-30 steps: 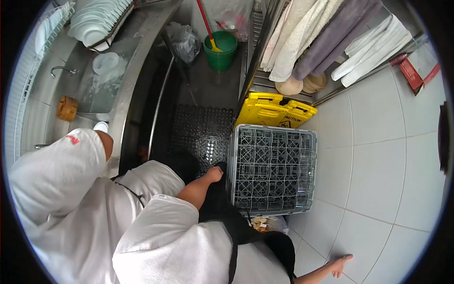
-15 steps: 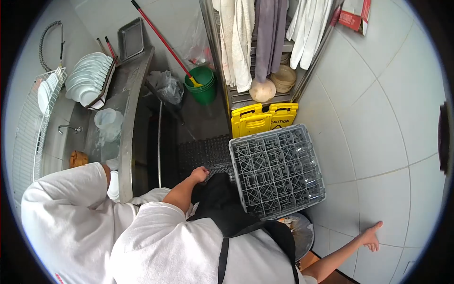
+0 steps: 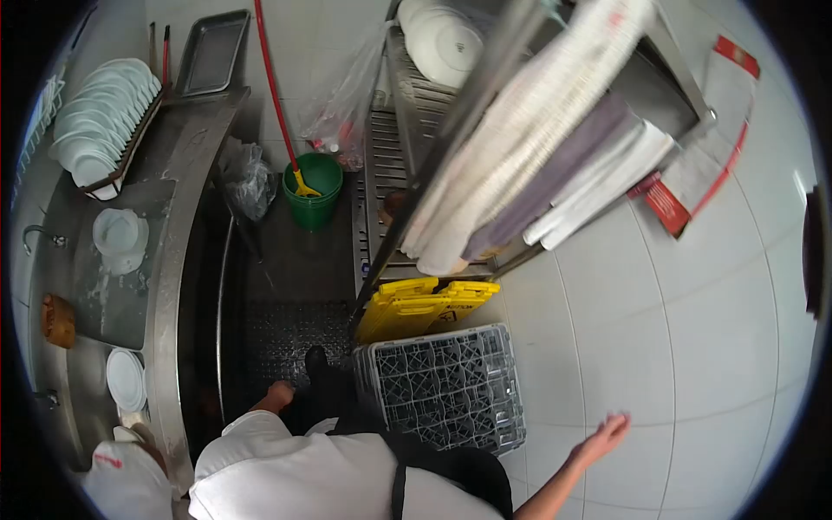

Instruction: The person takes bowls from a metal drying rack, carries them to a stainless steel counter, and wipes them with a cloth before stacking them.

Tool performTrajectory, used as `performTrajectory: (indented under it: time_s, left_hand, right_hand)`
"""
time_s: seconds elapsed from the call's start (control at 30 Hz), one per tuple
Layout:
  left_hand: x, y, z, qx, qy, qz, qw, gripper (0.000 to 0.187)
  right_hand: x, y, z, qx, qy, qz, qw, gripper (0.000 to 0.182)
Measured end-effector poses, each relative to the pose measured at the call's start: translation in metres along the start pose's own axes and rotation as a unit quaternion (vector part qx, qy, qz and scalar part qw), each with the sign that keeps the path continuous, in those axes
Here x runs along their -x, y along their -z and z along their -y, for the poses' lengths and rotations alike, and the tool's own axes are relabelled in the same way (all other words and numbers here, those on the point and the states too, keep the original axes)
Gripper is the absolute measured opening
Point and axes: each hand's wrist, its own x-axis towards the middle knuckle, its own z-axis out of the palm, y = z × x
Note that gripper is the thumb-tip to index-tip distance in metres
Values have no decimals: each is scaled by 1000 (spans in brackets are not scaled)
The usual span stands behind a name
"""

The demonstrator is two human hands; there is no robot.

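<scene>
My left hand hangs low between the sink counter and the crates, its fingers loosely curled in with nothing visible in them. Out to the right, my right hand is in front of the tiled wall, slightly blurred and holding nothing, fingers partly stretched. Nearest to both is a grey glass rack with a grid of compartments, standing on the floor between my hands. Yellow caution signs lean behind it, against the metal shelf.
At left runs a steel sink counter with racked white plates and a white tub. A co-worker's white sleeve is at lower left. Cloths hang off the metal shelf. A green bucket holds a red-handled tool.
The view has shifted forward and turned, so the shelf and hanging cloths loom closer. My right hand has swung away from its stretched-out pose at the wall. The co-worker is now mostly out of view.
</scene>
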Motion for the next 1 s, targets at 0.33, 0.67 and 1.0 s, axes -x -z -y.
performTrajectory:
  time_s: [0.33,0.67,1.0]
  left_hand:
    - [-90,142,17,336,159,-49,927,25]
    - [-162,283,3,492,60,-209,843,20]
    - [-180,348,-84,428,-11,-79,900,37]
  right_hand:
    - [178,-287,212,-216,128,790,560,42]
    - [270,-419,262,-346,-1,848,402,52]
    - [306,-506,244,-288,-317,677,598,56]
